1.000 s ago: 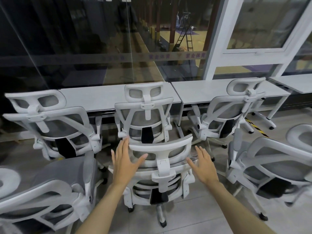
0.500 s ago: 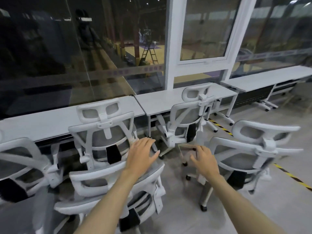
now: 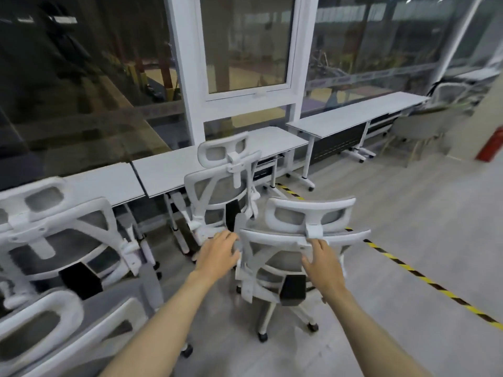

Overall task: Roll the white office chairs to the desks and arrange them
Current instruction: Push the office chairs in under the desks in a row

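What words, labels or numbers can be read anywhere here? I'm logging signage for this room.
None can be read.
Band across the glass wall: marks on it, too blurred to read.
White chairs and desks: no lettering visible.
Yellow-black floor tape: stripes only, no text.

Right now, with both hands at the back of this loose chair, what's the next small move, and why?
Probably take hold of the backrest and roll the loose chair right-forward toward the far desk. The left hand and right hand sit at its frame, that desk shows no chair, and the near desk already has a tucked chair.
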The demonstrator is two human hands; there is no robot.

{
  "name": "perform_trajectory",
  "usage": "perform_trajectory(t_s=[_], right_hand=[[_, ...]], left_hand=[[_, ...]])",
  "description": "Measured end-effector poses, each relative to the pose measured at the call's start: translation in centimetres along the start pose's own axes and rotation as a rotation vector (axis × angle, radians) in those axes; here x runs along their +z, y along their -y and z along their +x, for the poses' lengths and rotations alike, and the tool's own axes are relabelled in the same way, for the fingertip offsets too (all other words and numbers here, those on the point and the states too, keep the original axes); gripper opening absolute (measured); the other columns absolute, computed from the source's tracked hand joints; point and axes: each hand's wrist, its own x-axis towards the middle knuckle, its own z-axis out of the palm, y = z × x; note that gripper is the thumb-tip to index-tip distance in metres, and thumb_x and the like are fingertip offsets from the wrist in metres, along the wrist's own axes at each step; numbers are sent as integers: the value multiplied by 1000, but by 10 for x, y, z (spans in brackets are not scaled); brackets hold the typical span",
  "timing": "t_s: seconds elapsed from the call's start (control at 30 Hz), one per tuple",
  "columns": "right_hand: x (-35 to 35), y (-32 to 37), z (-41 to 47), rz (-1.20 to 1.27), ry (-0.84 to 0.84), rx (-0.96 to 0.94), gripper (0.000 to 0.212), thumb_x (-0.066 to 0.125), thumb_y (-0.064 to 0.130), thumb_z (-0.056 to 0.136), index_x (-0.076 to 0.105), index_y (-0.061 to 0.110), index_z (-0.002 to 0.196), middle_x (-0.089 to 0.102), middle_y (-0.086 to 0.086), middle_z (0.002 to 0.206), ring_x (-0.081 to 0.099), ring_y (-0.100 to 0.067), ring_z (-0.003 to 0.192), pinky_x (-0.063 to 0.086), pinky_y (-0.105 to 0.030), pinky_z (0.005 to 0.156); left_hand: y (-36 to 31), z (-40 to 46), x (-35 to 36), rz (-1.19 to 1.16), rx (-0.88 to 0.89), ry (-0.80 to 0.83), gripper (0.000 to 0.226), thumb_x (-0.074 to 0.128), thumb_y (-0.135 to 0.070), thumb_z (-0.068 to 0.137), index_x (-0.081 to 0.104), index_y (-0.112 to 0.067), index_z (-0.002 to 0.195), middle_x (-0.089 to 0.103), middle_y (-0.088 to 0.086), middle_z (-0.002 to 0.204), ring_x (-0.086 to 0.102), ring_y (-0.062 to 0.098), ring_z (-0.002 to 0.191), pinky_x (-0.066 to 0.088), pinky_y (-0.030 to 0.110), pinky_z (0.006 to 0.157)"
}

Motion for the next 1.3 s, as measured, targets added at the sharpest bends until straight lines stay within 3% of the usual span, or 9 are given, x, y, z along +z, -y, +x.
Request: perform_trajectory(t_s=[0.1,0.17,0.3,0.4,0.5,0.6,0.8,0.9,1.3], right_hand=[[-7,-38,22,38,-35,48,44,63,34,92,57,17,132,56,-4,134,54,-30,122,51,-45,95],[-5,-60,38,33,-57,91,48,63,39,93,54,15,134,51,-9,140,46,-33,134,47,-45,103],[2,-97,71,100,95,323,103,58,69,89,13,11,161,-4,-18,169,-4,-33,157,15,-51,125],[8,-118,92,147,209,374,136,57,89,71,-11,14,162,-24,-13,167,-19,-28,156,5,-52,126],[13,-127,104,257,220,323,152,59,97,56,-20,19,160,-38,-9,162,-23,-27,155,2,-52,127],[16,-131,113,351,188,276,149,63,96,56,-25,30,158,-44,1,159,-25,-22,154,3,-50,127],[16,-160,131,434,161,178,138,74,87,60,-19,50,155,-45,24,154,-11,-17,157,19,-53,126],[10,-176,143,426,170,110,135,71,86,62,-16,48,157,-43,21,156,-21,-9,153,15,-47,126],[-31,-241,178,335,386,-59,139,59,98,59,-6,33,162,-37,7,163,-7,-24,158,22,-56,124]], left_hand=[[-27,33,25,-32,6,43,35,57,-30,96,58,-19,130,57,-5,126,57,18,116,51,37,88],[-38,54,42,-59,7,50,31,58,-28,96,59,-19,126,59,-4,122,60,20,110,53,40,83],[-47,97,78,-78,-51,48,32,52,-26,100,59,-15,129,61,3,122,59,28,113,51,40,87],[-45,121,107,-224,-213,147,61,50,-49,100,38,-16,151,45,6,150,42,29,138,42,42,108],[-36,132,143,-251,-279,208,99,32,-83,89,16,-17,161,25,4,165,19,28,152,19,47,124],[-37,133,161,-161,-273,112,109,18,-91,85,17,-12,160,23,6,166,14,23,154,5,46,127],[-69,126,165,-50,-300,-5,106,18,-87,89,24,-7,158,38,7,157,26,20,147,10,45,127],[-89,121,174,-34,-345,-15,102,22,-85,90,21,-10,159,36,4,158,27,18,147,13,44,127],[-196,104,185,-66,-692,-61,107,22,-93,83,40,-11,149,39,5,155,28,21,147,23,46,124]])
